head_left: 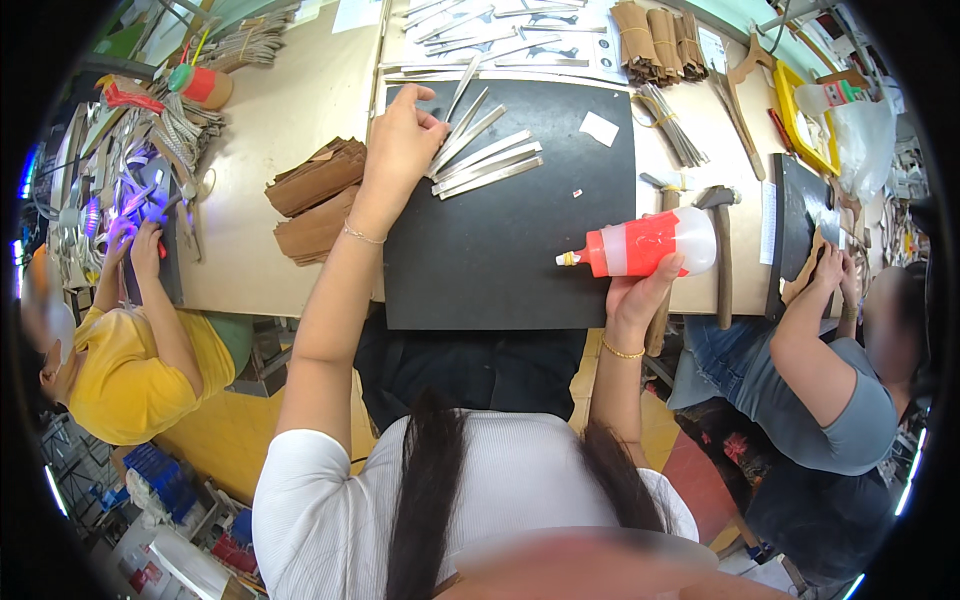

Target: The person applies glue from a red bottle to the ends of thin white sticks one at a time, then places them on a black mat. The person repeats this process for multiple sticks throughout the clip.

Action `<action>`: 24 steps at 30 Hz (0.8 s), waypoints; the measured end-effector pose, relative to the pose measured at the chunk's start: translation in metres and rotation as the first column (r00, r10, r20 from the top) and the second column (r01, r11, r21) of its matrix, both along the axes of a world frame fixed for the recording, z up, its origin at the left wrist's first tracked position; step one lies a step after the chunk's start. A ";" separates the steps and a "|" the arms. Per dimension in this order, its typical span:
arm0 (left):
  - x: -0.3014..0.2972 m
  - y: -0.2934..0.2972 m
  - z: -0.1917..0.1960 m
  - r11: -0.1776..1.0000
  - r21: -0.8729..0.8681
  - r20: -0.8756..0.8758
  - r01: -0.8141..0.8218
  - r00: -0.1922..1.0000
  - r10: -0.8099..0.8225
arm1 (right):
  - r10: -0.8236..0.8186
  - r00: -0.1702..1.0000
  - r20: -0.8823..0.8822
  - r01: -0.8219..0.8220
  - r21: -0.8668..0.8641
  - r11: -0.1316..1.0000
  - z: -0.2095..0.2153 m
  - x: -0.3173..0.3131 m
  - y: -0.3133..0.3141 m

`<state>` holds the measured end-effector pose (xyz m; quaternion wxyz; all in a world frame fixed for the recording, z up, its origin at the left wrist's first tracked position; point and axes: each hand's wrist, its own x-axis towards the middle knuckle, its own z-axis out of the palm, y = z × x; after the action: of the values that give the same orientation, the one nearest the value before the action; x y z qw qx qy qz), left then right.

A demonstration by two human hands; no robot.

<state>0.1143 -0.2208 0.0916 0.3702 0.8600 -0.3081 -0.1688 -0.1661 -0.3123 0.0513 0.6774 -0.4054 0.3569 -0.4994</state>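
My right hand (640, 300) is wrapped around a squeeze glue bottle (652, 243) with a red band and red cap. The bottle lies tilted on its side above the black mat's right edge, its yellowish nozzle facing left. Over the mat's upper left, my left hand (405, 135) has its fingers curled, and the lower end of a thin silvery strip (463, 88) meets its fingertips. Several similar strips (490, 165) fan out on the black mat (500, 260) just right of that hand.
Brown strip bundles (318, 205) lie left of the mat; more rolled bundles (655, 42) stand at the far right. A hammer (722, 255) and a tied strip bundle (672, 125) lie on the right. Co-workers in yellow (140, 370) and grey (840, 400) sit at either side.
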 end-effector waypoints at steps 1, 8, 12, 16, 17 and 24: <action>0.003 0.001 -0.001 1.000 -0.003 -0.009 -0.014 1.000 0.014 | 0.000 1.000 -0.004 0.000 -0.001 1.000 -0.001 0.000 0.000; 0.039 0.008 -0.004 0.978 -0.185 -0.474 -0.095 0.881 -0.004 | -0.004 1.000 -0.006 0.004 0.007 1.000 -0.004 -0.002 -0.001; 0.068 0.004 -0.004 0.963 -0.251 -0.605 -0.101 0.793 -0.075 | 0.013 1.000 -0.011 -0.013 0.015 1.000 -0.003 -0.003 0.000; 0.105 -0.017 -0.003 0.948 -0.311 -0.615 -0.069 0.775 -0.145 | 0.020 1.000 -0.009 -0.019 0.019 1.000 -0.004 -0.004 -0.001; 0.116 -0.024 -0.001 0.945 -0.324 -0.591 -0.053 0.791 -0.158 | 0.021 1.000 -0.004 -0.021 0.012 1.000 -0.004 -0.004 0.000; 0.183 -0.090 0.005 0.971 -0.200 -0.417 0.129 0.886 -0.203 | 0.039 0.999 0.036 -0.040 0.026 0.999 -0.005 -0.004 0.004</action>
<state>0.2976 -0.3111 0.0968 0.4844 0.7369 -0.3034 -0.3610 -0.1702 -0.3086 0.0464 0.6989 -0.3941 0.3434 -0.4882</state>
